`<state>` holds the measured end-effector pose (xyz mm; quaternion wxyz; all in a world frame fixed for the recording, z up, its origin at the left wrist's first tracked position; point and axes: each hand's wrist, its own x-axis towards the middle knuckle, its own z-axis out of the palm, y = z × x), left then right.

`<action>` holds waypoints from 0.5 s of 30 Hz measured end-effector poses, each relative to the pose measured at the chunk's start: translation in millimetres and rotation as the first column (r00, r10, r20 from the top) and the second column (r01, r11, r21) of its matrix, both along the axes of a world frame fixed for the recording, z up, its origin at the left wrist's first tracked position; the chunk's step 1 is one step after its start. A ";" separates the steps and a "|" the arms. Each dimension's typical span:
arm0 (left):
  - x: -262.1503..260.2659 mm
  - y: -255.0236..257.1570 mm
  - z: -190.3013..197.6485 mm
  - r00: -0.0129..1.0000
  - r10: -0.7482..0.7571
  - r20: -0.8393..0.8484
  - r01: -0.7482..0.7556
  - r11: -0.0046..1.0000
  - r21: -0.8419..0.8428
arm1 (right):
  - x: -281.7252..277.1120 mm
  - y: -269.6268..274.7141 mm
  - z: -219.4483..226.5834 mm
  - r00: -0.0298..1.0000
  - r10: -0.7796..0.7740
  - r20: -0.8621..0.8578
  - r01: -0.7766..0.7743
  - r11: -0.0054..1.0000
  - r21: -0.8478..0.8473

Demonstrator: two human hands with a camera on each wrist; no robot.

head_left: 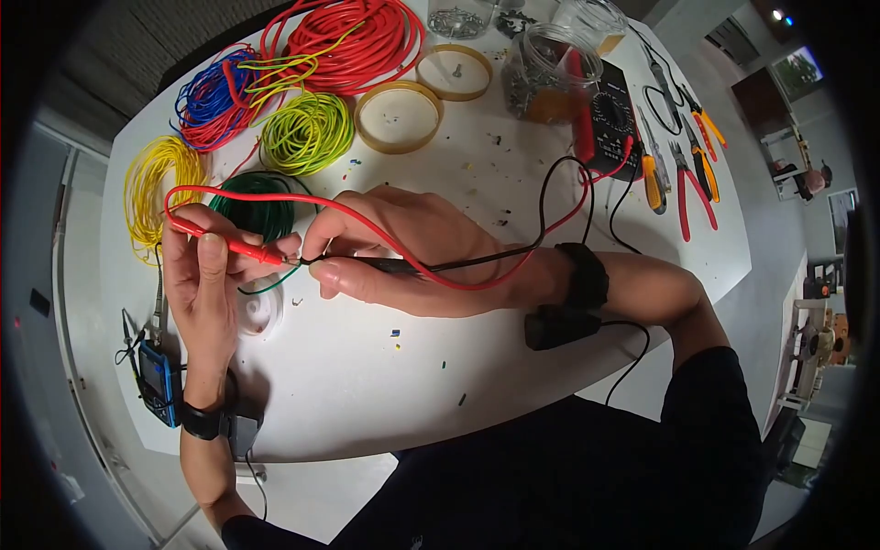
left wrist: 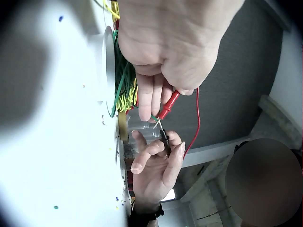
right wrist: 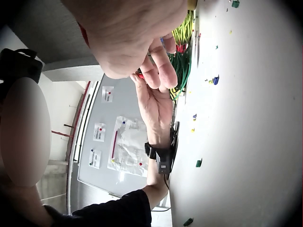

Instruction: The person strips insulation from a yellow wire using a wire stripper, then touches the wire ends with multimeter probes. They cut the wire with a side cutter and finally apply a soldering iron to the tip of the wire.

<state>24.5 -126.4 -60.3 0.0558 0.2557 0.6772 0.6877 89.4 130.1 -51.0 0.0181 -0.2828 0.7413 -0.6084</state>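
Note:
My left hand holds a red multimeter probe between thumb and fingers, its tip pointing right. Opposite it, my right hand pinches a black probe, its tip pointing left. In the left wrist view, the red probe and black probe come together at their metal tips, beside the end of a green wire at the left fingertips. Both leads run to a multimeter in a red case. The right wrist view mostly hides the probes behind the right hand.
Coils of red wire, yellow wire, yellow-green wire and dark green wire lie at the back left. Clear jars stand near the multimeter. Pliers and screwdrivers lie right; a blue device sits left.

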 end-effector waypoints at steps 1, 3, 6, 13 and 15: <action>-0.1 -0.3 0.0 1.000 0.002 0.010 -0.002 1.000 0.001 | 0.2 -0.4 -0.8 1.000 0.007 0.005 -0.007 1.000 -0.019; -0.4 -0.6 -0.1 1.000 -0.002 0.006 0.002 1.000 -0.001 | -0.7 -0.5 -0.2 1.000 0.002 -0.007 -0.002 1.000 0.003; -0.1 -0.5 0.1 1.000 -0.002 0.009 0.002 1.000 -0.004 | -0.8 -0.7 0.4 1.000 -0.004 -0.018 0.004 1.000 0.031; -0.5 -1.1 0.9 0.999 -0.037 0.018 0.036 0.999 0.031 | 0.3 0.9 2.3 0.997 -0.008 -0.078 0.011 0.999 0.036; 1.9 2.2 4.0 0.998 -0.041 0.041 0.038 0.997 0.066 | 1.4 -0.9 2.1 1.000 0.013 -0.025 -0.013 1.000 0.005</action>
